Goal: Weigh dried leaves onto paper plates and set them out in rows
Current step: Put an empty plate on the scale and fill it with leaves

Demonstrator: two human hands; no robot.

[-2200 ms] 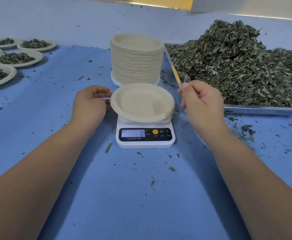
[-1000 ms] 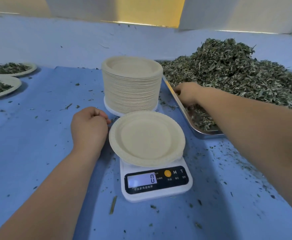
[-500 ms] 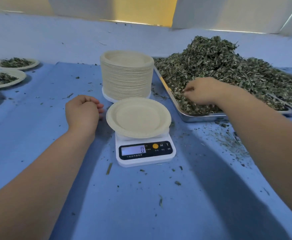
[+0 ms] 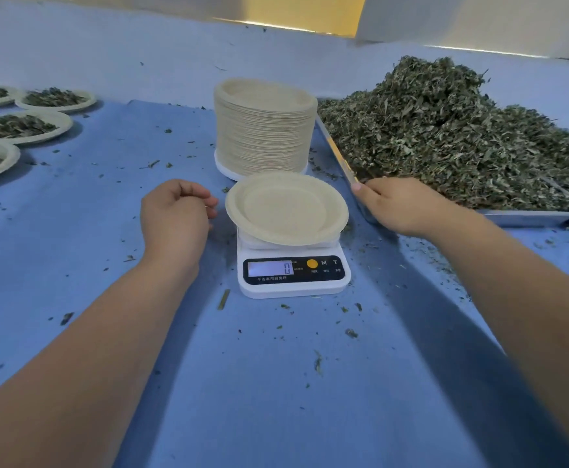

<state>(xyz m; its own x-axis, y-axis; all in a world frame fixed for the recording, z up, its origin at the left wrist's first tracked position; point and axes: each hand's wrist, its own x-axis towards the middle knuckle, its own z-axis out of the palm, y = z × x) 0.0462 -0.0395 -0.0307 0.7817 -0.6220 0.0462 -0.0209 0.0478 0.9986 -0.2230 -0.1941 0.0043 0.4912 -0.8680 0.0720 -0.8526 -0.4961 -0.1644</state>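
Fingers (image 4: 207, 201) of left hand (image 4: 175, 214) loosely curled, empty, just beside paper plate (image 4: 286, 207) on scale (image 4: 293, 282). Right hand (image 4: 401, 206) curled at rim of tray (image 4: 529, 217) heaped with dried leaves (image 4: 445, 130); grip unclear. Reads 0, plate bare. At least 4 filled plates (image 4: 23, 126) set out far left; tall stack (image 4: 263, 130) to go.

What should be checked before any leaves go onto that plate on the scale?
1. Scale display reads 0: ok.
2. Paper plate sits on the scale, empty: ok.
3. Left hand is off the plate: ok, it is beside it with a small gap.
4. Dried leaves are heaped in the tray close by: ok.
5. Right hand has leaves in it: cannot tell, its fingers are curled at the tray's corner.
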